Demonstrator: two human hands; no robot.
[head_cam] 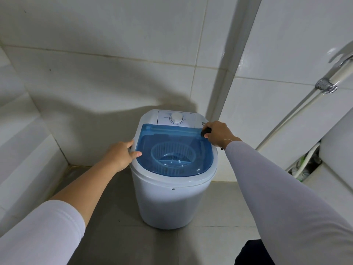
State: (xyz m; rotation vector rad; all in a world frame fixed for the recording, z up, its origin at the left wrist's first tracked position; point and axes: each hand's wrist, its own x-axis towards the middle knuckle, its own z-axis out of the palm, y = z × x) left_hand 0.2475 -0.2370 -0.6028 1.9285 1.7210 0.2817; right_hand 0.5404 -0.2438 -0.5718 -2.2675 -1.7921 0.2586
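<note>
Lid (152, 136) down on washer (168, 203), basket (172, 157) beneath looks empty. My left hand (118, 155) clasps its rim; right hand (219, 134) pinches black piece (206, 131) at lid's rear corner. Opening, loading likely remain.

The small white washing machine (168, 203) stands upright, translucent blue lid (172, 142) closed, a black handle (206, 131) at its rear right corner.

white sleeves (277, 188), thin bracelet (227, 139)
</note>
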